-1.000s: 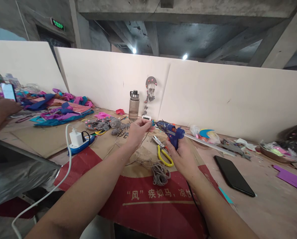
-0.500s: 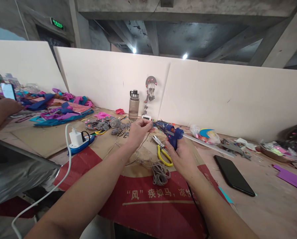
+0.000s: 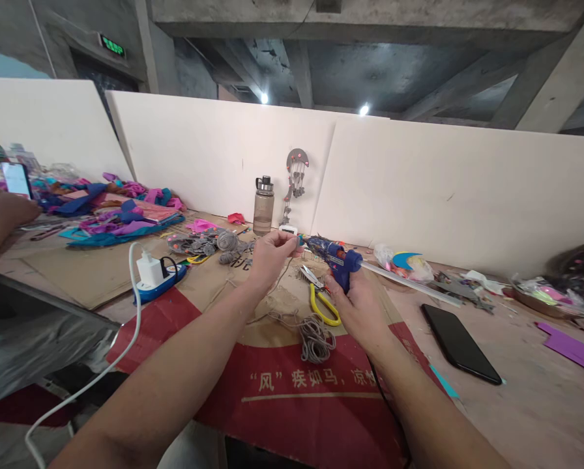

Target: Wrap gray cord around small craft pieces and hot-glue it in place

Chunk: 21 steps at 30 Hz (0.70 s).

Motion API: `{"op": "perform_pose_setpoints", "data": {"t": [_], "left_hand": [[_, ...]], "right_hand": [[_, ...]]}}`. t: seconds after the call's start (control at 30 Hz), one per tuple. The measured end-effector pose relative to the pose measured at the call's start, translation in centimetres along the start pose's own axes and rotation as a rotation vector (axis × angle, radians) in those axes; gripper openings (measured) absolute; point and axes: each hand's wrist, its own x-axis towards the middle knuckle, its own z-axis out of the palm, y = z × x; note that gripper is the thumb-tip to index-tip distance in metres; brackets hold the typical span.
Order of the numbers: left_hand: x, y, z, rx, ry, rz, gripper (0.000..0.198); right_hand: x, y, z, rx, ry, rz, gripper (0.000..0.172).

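Observation:
My right hand [image 3: 360, 306] is wrapped round the grip of a blue glue gun [image 3: 339, 259], with a long clear glue stick [image 3: 409, 283] jutting from its back end. Its nozzle points left, at the fingertips of my left hand [image 3: 272, 257]. Those fingers are pinched together on a thin grey cord [image 3: 283, 273] that trails down to the cardboard; its end is hidden by the fingers. Scissors with yellow handles [image 3: 324, 305] lie below the gun. Close by rests a looped bundle of grey cord [image 3: 316, 340].
A red and brown cardboard sheet [image 3: 292, 417] covers the table before me. Around it are a black phone [image 3: 461, 344], a water bottle [image 3: 263, 207], a blue power strip [image 3: 160, 284], grey yarn [image 3: 228, 241] and felt scraps [image 3: 120, 212]. Another person's hand [image 3: 8, 212] is at far left.
Both my hands stay nearly in place, the left fingertips shifting very slightly by the nozzle. The other person's hand at left has moved a little to the left.

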Motion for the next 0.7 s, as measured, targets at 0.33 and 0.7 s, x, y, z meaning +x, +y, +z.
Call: {"op": "perform_pose_setpoints", "data": {"t": [0.33, 0.7], "left_hand": [[0.02, -0.14, -0.08, -0.023, -0.021, -0.016, 0.022], [0.07, -0.25, -0.04, -0.022, -0.014, -0.01, 0.022]], "right_hand": [[0.07, -0.06, 0.09, 0.046, 0.017, -0.017, 0.03], [-0.06, 0.03, 0.12, -0.027, 0.016, 0.006, 0.031]]}}
